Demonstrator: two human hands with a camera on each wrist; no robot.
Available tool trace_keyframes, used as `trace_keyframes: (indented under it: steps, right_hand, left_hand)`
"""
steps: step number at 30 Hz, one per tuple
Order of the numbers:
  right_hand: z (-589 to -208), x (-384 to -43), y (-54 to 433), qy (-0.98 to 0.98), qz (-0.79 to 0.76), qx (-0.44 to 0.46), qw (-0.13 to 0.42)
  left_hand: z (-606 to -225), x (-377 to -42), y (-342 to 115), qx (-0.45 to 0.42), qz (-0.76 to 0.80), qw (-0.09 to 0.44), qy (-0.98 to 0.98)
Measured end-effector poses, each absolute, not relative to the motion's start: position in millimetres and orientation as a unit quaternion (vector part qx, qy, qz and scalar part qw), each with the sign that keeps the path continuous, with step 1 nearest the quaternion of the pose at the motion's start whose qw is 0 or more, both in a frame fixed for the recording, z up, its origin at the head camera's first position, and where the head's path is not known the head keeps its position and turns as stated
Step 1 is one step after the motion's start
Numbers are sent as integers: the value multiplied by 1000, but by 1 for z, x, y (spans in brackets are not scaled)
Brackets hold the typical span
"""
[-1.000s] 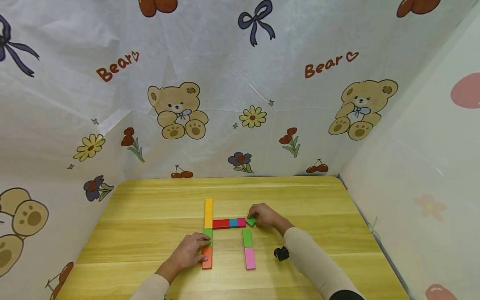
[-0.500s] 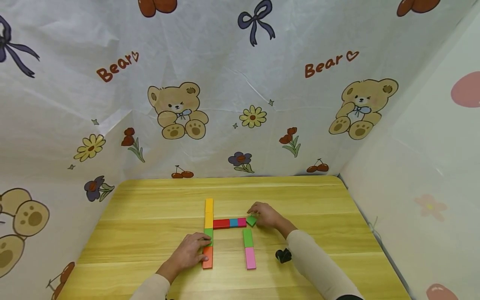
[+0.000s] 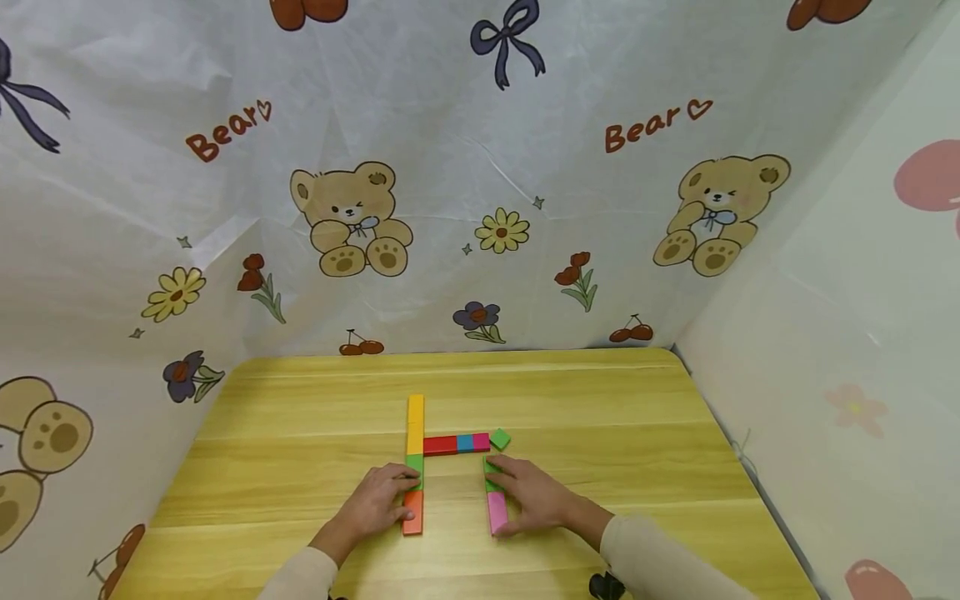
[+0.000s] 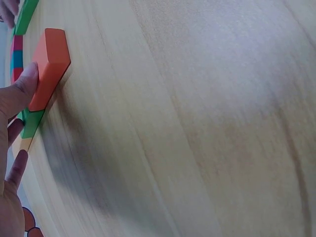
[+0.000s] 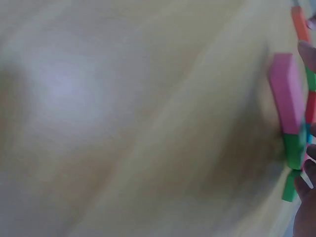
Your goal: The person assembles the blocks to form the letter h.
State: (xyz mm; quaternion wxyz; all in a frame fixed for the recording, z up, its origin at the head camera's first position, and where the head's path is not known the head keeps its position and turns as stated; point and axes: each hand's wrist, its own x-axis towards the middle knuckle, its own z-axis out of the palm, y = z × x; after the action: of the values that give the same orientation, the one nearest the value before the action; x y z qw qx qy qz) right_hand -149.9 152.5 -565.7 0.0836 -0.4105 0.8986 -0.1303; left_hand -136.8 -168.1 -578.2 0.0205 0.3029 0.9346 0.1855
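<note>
My left hand (image 3: 375, 497) rests at the left column of blocks, fingertips on the green block (image 3: 415, 460) and thumb against the orange block (image 4: 49, 66). Two yellow blocks (image 3: 416, 425) continue that column away from me. A row of red (image 3: 440, 446), blue (image 3: 465, 442) and magenta (image 3: 481, 442) blocks runs right from it. My right hand (image 3: 536, 497) spans a short right column, its fingers over a green block (image 5: 292, 150) and its thumb by the near end of a pink block (image 3: 497, 508). A small green block (image 3: 500, 439) lies turned cornerwise beside the magenta one.
The wooden table (image 3: 300, 417) carries all the blocks flat. A black object (image 3: 606, 586) shows beside the right sleeve. Behind stands a white printed cloth (image 3: 450, 150) with bears, and a pale wall (image 3: 810, 333) closes the right side.
My right hand has left the small green block and come toward me onto the green and pink column. The small green block stays turned. My left hand has hardly moved.
</note>
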Motion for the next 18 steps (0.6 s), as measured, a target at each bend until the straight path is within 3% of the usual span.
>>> trace_keyframes:
  steps: [9,18]
  right_hand:
    - [-578,-137,158,902,-105,-416,44]
    - [-580,-138,166,911,-120,-388,67]
  left_hand:
    - [-581,-137,-168,313,193,5,930]
    - [-581,-137,-169,313,196,10,929]
